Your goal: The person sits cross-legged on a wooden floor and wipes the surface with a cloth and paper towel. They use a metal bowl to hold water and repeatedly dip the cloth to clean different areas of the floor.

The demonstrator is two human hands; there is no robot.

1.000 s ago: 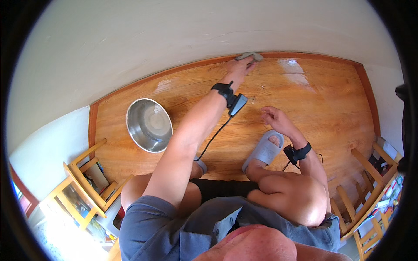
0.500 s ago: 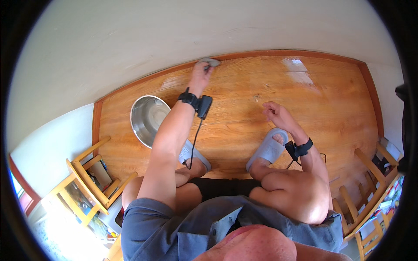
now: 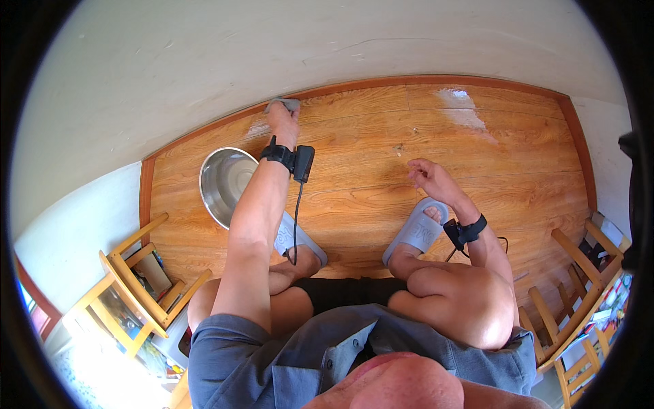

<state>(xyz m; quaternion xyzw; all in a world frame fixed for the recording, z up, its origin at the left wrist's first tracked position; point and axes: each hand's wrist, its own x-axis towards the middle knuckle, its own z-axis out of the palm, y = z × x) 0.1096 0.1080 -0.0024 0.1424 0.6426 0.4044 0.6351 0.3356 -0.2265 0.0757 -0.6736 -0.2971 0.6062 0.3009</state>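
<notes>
My left hand (image 3: 283, 121) reaches far forward, closed on a grey cloth (image 3: 291, 104) that lies against the reddish-brown baseboard (image 3: 320, 91) at the foot of the wall. Only the cloth's far part shows past my fingers. Below that hand, to its left, a round stainless steel basin (image 3: 221, 187) rests on the wooden floor (image 3: 354, 157). My right hand (image 3: 432, 178) hangs over the floor in front of my right slipper, its fingers loosely bent and partly apart, with nothing in it.
Wooden stools (image 3: 139, 279) stand at the left, a wooden rack (image 3: 565, 300) with items at the right. A pale wall (image 3: 327, 41) rises beyond the baseboard. My grey slippers (image 3: 415, 235) are planted on the floor. Light patches (image 3: 463, 112) shine on the boards.
My left hand has slid left along the baseboard with the cloth. My right hand has stayed in nearly the same place.
</notes>
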